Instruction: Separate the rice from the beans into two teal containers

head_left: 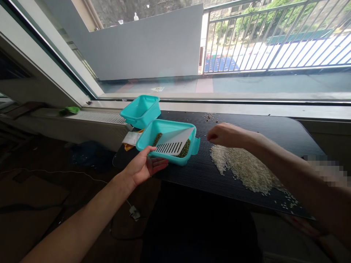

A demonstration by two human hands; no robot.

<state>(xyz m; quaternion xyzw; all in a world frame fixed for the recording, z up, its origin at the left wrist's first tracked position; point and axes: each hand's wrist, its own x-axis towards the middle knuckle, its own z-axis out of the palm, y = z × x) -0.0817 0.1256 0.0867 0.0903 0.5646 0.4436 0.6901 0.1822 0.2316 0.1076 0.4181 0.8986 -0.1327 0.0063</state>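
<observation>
My left hand (145, 163) is at the near left corner of a turquoise plastic box (195, 146), thumb over the rim and fingers along the outer wall. Green beans (185, 149), perhaps mung beans, lie inside. Tilted across the box is a white slotted plate (175, 139), its slotted edge close to my thumb. My right hand (223, 133) is closed above the table, just beyond a heap of white rice (251, 170). Its fingertips are turned away, so I cannot see whether they pinch anything.
A second turquoise box (141, 111) stands behind the first. Scattered small beans or grains (210, 117) lie near the back edge of the dark table (197, 179). A white packet with yellow cloth (131, 138) sits at the left. Window glass and a sill (219, 109) border the back.
</observation>
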